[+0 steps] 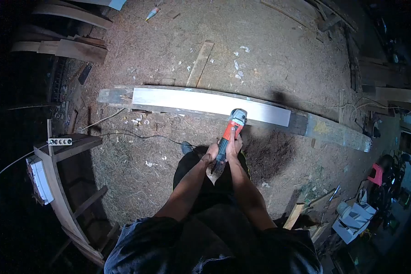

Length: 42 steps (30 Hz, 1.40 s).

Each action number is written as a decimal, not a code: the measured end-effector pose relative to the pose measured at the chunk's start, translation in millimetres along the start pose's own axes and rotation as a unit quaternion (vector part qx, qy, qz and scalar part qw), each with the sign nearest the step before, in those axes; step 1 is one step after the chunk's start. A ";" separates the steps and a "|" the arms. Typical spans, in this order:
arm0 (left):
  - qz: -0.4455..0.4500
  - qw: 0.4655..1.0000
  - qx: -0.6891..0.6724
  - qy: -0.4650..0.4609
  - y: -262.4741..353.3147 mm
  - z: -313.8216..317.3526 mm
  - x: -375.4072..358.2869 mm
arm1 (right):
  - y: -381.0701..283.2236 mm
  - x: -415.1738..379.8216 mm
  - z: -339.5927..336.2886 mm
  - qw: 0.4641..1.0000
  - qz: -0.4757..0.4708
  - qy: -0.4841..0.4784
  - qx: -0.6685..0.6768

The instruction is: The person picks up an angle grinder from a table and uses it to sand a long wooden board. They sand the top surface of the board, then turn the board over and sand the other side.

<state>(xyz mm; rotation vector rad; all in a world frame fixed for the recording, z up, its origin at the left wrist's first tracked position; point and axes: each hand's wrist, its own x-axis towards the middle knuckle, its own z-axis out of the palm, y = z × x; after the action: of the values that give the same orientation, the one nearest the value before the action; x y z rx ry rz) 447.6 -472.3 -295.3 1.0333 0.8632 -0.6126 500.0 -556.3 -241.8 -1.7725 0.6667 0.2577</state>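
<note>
An orange and grey angle grinder (232,130) is held in both hands, its head over the near edge of a pale board (182,99). My left hand (211,152) wraps round the rear of the tool's body. Further forward, my right hand (234,144) grips the orange part of the body. The pale board lies on a longer, weathered plank (319,128) that runs across in front of me. Whether the disc touches the board cannot be made out. A dark cord (146,136) trails left over the ground.
A power strip (60,141) sits on a wooden frame (55,182) at the left. Stacked boards (80,50) lie at the upper left. A loose wooden strip (200,64) rests beyond the plank. At the lower right are a white box (354,223) and a pink stool (376,174).
</note>
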 end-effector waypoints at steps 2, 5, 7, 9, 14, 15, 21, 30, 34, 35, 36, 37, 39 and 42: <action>-0.076 0.996 -0.025 -0.030 2.4 -15.0 -5.1 | 6.4 -5.9 13.8 1.000 0.000 -0.030 -0.005; -0.077 0.996 -0.042 -0.007 1.2 -38.8 -6.9 | -0.9 -20.8 33.8 0.999 -0.001 -0.035 -0.036; -0.073 0.996 -0.053 0.011 4.6 -56.8 -5.6 | 0.3 -25.8 52.5 0.998 0.002 -0.045 -0.049; -0.071 0.995 -0.062 0.028 5.9 -76.4 -5.2 | 6.6 -31.1 73.1 0.999 -0.036 -0.035 -0.011; -0.033 0.991 -0.115 0.055 2.6 -116.7 -4.8 | 9.3 -49.2 112.0 0.998 -0.041 -0.050 -0.028; -0.032 0.991 -0.117 0.056 9.2 -123.7 -10.4 | 8.2 -53.7 119.6 0.998 -0.042 -0.048 -0.024; -0.033 0.993 -0.110 -0.011 20.9 -168.9 -27.8 | -5.4 -78.7 157.8 0.995 -0.031 -0.082 -0.056; 0.001 0.993 -0.113 -0.027 48.3 -194.9 -58.4 | 4.1 -85.2 189.0 0.982 -0.012 -0.189 0.018; 0.013 0.990 -0.140 -0.002 38.9 -192.3 -52.4 | 9.9 -81.2 187.2 0.981 0.017 -0.190 0.028; 0.000 0.988 -0.151 -0.005 37.1 -191.6 -51.3 | 8.7 -78.3 185.0 0.978 0.034 -0.204 0.016; 0.005 0.989 -0.150 -0.007 39.8 -190.9 -47.3 | 3.1 -77.1 186.4 0.978 0.029 -0.205 0.018; 0.019 0.989 -0.148 0.004 39.2 -189.9 -45.4 | -0.1 -79.4 186.7 0.982 0.024 -0.189 0.012; 0.020 0.989 -0.143 -0.010 47.0 -190.0 -56.4 | -6.0 -86.3 189.2 0.984 0.024 -0.177 0.007; 0.007 0.981 -0.190 0.033 31.7 -200.0 -46.1 | -11.0 -94.4 193.4 0.985 -0.054 -0.160 -0.041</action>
<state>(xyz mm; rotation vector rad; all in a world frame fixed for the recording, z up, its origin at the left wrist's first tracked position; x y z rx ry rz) 384.1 -274.6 -290.8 0.7144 0.9855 -0.3823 460.7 -344.4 -246.0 -1.7864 0.3323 0.4883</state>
